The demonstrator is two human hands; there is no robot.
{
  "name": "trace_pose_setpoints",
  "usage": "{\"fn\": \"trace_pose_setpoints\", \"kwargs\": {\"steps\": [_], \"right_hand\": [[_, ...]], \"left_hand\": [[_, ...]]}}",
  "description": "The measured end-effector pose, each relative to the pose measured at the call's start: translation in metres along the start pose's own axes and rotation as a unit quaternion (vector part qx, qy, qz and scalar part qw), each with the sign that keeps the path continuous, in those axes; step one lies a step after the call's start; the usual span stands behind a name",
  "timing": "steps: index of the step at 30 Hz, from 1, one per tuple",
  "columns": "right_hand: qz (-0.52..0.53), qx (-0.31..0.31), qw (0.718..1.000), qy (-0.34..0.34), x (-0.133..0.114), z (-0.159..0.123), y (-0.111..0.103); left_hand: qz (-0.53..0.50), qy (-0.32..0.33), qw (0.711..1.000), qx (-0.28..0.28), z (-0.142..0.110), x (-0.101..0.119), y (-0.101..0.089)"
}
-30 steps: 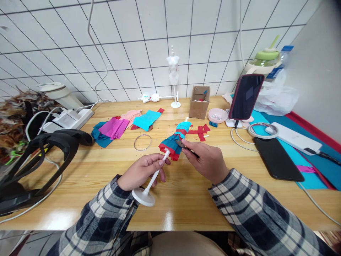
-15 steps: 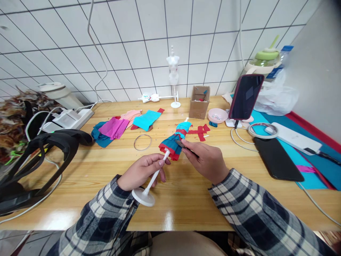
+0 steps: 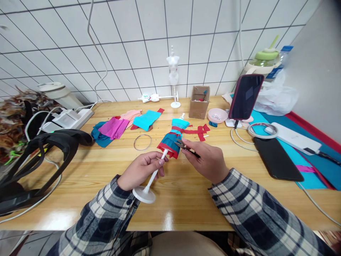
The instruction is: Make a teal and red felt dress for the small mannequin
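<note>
My left hand (image 3: 141, 170) is closed round the white pole of a small mannequin stand (image 3: 144, 193), held tilted above the wooden table (image 3: 186, 199). The mannequin wears a blue and red paper dress (image 3: 173, 138). My right hand (image 3: 206, 160) is closed on small dark scissors (image 3: 186, 147), whose tips touch the red hem of the dress.
Coloured paper sheets (image 3: 119, 125) and a metal ring (image 3: 142, 142) lie behind my left hand. A bare white mannequin (image 3: 173, 76), a cardboard box (image 3: 199, 102), a pink bowl (image 3: 217, 115), a propped phone (image 3: 245, 96) and a flat phone (image 3: 277, 158) stand to the right. A black headset (image 3: 39, 153) lies left.
My left hand has tipped the mannequin more upright, so the dress rose a little and shifted left. My right hand with the scissors stayed at the hem.
</note>
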State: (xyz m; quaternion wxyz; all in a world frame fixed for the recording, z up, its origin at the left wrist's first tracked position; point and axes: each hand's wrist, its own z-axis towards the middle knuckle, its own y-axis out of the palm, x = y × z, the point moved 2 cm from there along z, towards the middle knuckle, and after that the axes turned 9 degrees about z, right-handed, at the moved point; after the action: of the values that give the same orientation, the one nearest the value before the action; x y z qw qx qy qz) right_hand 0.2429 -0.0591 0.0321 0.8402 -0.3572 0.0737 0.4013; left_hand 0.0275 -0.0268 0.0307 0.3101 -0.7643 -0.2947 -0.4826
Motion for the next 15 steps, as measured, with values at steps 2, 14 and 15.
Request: {"fn": "trace_pose_setpoints", "kwargs": {"steps": [2, 14, 15], "right_hand": [[-0.005, 0.001, 1.0, 0.002, 0.0005, -0.0001, 0.0001], [-0.024, -0.012, 1.0, 0.002, 0.0024, 0.0004, -0.0003], [-0.024, -0.011, 1.0, 0.0, 0.0023, 0.0003, -0.0003]], "left_hand": [[0.005, -0.007, 1.0, -0.007, -0.0001, -0.0015, 0.0001], [0.002, -0.013, 1.0, 0.002, -0.0013, 0.0001, -0.0011], [0.002, -0.013, 1.0, 0.002, -0.0014, 0.0005, -0.0009]]}}
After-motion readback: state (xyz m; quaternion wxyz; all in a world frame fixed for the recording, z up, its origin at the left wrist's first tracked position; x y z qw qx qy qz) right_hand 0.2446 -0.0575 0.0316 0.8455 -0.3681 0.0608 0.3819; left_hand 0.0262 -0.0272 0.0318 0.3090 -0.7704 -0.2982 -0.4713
